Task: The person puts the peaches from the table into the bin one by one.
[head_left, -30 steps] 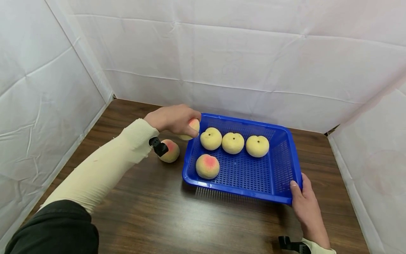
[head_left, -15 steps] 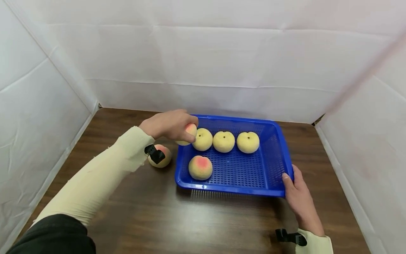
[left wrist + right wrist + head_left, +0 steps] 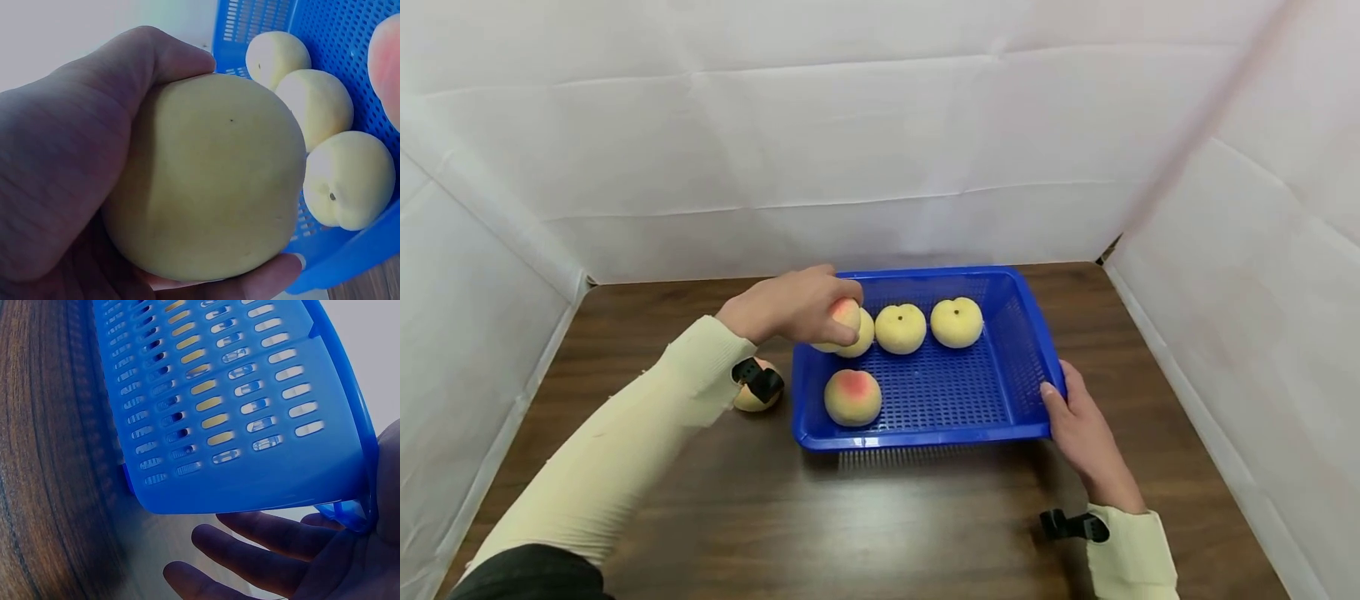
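Observation:
My left hand (image 3: 797, 304) grips a peach (image 3: 206, 181), thumb on one side and fingers on the other. It holds this peach above the left back part of a blue plastic basket (image 3: 925, 436). Inside stand three pale yellow peaches in a row along the back: a left one (image 3: 857, 337) partly covered by the held peach, a middle one (image 3: 900, 328) and a right one (image 3: 957, 322). A red-blushed peach (image 3: 853, 397) sits at the front left. My right hand (image 3: 1086, 429) pinches the basket's right front corner, thumb over the rim, fingers outside and below.
Another peach (image 3: 756, 392) lies on the brown wooden table (image 3: 737, 508) left of the basket, partly hidden by the left wrist camera (image 3: 758, 381). White sheeting (image 3: 820, 125) walls the table at the back and both sides.
My left hand has carried its peach rightward from outside the basket's left rim to over it. My right hand keeps its hold. The head view has turned right, shifting everything left.

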The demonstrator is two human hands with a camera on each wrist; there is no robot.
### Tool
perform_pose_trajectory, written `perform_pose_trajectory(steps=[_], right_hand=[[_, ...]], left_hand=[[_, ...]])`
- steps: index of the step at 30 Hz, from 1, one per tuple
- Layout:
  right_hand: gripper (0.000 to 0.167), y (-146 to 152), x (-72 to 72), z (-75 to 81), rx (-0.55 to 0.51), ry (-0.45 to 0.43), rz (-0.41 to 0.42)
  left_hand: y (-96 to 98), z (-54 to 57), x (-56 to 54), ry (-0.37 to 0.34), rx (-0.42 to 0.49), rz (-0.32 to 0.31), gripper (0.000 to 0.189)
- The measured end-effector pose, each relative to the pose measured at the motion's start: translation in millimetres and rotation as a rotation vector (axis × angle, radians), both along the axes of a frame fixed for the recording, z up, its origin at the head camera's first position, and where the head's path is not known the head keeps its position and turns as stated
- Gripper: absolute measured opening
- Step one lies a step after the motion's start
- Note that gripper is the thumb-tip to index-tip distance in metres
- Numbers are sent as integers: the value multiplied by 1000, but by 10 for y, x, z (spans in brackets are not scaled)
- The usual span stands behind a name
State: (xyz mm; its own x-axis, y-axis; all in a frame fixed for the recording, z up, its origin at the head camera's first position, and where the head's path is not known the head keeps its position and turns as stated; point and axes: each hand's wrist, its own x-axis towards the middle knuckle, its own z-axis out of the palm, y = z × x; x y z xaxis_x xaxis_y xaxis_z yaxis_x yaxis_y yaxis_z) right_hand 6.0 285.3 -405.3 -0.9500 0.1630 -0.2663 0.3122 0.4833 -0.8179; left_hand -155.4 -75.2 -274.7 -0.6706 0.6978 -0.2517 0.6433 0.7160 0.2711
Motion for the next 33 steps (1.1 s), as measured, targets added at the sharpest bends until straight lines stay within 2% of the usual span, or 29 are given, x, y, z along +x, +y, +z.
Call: perform_pose_trajectory(steps=[7, 13, 22, 27, 33], right_hand=[[64, -48, -120, -19, -5, 24, 46], [66, -72, -82, -68, -24, -14, 35], [66, -6, -55, -54, -25, -58, 2], [66, 27, -65, -36, -34, -62, 0], [66, 94, -37, -23, -37, -48, -12]], left_hand=[[-21, -16, 59, 14, 19, 17, 32], [51, 2, 70, -8, 17, -9, 26], [238, 4, 54, -16, 27, -56, 22], [295, -1, 58, -19, 50, -54, 17], [442, -7, 56, -11, 54, -103, 17]])
